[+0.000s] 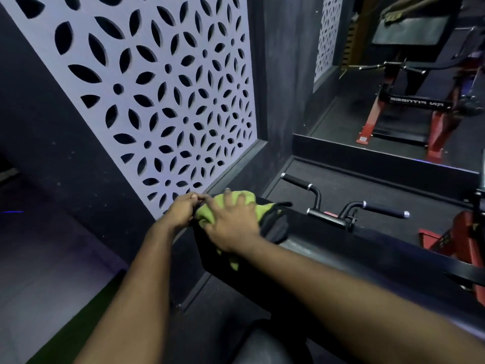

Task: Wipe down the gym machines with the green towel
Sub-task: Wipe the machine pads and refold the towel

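Presently, the green towel (203,216) lies bunched at the far left corner of the machine's padded surface (328,232). The right hand (231,224), fingers spread flat, presses it down; the left hand (183,208) pinches its left edge. Soft, light and limp, the cloth probably slides readily, so it is best held bunched under the palm.

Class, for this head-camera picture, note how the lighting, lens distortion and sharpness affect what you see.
Head view: lighting is dim, so the black pad merges with the dark wall, and the green towel stands out against it; a dull sheen lies on the pad's near face; the wide lens tilts and bows the patterned panel; the right hand looks slightly soft.
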The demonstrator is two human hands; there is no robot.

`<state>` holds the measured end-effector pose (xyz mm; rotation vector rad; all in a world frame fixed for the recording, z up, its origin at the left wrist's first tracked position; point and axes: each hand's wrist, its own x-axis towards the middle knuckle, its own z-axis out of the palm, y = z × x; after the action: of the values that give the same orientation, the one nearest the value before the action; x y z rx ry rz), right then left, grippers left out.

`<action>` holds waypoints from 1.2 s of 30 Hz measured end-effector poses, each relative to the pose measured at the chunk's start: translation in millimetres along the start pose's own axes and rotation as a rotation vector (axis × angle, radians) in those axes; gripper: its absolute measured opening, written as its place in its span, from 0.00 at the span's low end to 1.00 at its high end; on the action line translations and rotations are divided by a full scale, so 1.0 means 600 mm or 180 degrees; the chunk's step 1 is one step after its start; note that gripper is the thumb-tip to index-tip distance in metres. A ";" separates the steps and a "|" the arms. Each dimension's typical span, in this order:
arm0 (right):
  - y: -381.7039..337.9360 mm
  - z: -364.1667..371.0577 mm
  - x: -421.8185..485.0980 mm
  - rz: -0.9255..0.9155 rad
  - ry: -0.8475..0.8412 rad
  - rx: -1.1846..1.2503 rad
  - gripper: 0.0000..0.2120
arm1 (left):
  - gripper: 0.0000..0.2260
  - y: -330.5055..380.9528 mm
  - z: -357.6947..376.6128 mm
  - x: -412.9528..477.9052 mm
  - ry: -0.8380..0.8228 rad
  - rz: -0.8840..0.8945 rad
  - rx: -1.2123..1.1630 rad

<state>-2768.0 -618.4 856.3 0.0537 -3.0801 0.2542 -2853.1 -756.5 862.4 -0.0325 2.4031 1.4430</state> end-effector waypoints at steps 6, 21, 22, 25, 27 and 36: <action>-0.015 0.013 0.011 -0.0093 0.0215 -0.0239 0.32 | 0.15 0.003 0.009 -0.005 0.0063 -0.0053 -0.0214; 0.084 0.000 -0.140 0.0185 0.0332 -0.0633 0.38 | 0.25 -0.003 0.037 -0.046 0.0331 0.0139 0.0820; 0.072 0.001 -0.116 0.0108 0.0334 -0.0600 0.38 | 0.26 -0.005 0.036 -0.044 0.0298 0.0118 0.0842; 0.054 -0.001 -0.062 -0.0054 0.0245 -0.0475 0.36 | 0.31 -0.004 0.043 -0.048 0.0269 0.0046 0.0881; 0.060 -0.001 -0.061 -0.0076 0.0251 -0.0427 0.35 | 0.33 -0.003 0.056 -0.062 0.0265 0.0042 0.1000; 0.118 0.000 -0.192 0.0377 0.0586 -0.0676 0.35 | 0.25 -0.022 0.083 -0.100 0.0426 0.1070 0.2050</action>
<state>-2655.4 -545.0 838.8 -0.1519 -2.9098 -0.0617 -2780.5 -729.0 847.6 0.4584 2.9763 0.7253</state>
